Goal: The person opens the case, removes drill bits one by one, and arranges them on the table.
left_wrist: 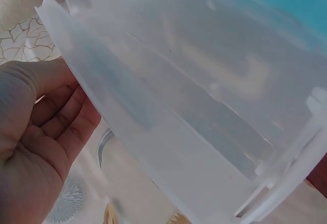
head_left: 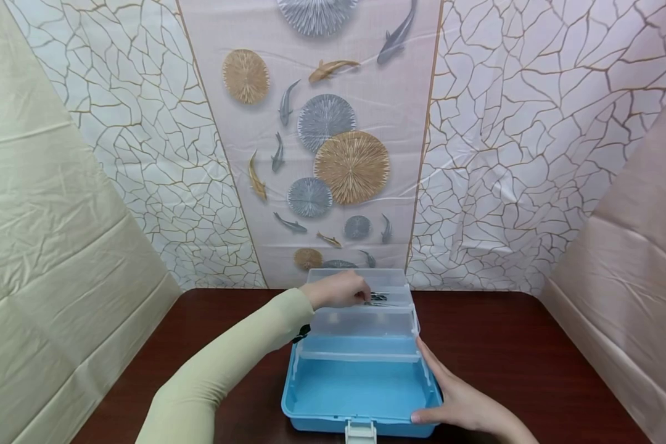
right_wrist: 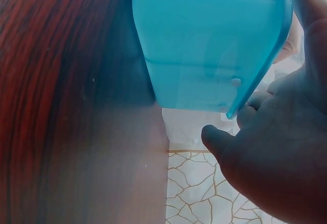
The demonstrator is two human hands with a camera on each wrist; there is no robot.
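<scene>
A blue plastic box [head_left: 366, 388] stands on the table with its translucent stepped trays [head_left: 361, 322] raised at the back. My left hand [head_left: 341, 290] reaches over to the top tray, fingers bent down beside a few small dark and silver metal pieces [head_left: 378, 297]. In the left wrist view, the bent fingers [left_wrist: 76, 114] are at the cloudy tray wall, which hides their tips; I cannot tell whether they hold a piece. My right hand [head_left: 460, 398] spans the box's front right corner, thumb on the front rim, fingers stretched along the right side.
The dark red wood table [head_left: 505, 345] extends on both sides of the box. A white latch [head_left: 361, 431] hangs at the box's front. A patterned cloth [head_left: 355, 228] hangs behind the table, with plain fabric panels at both sides.
</scene>
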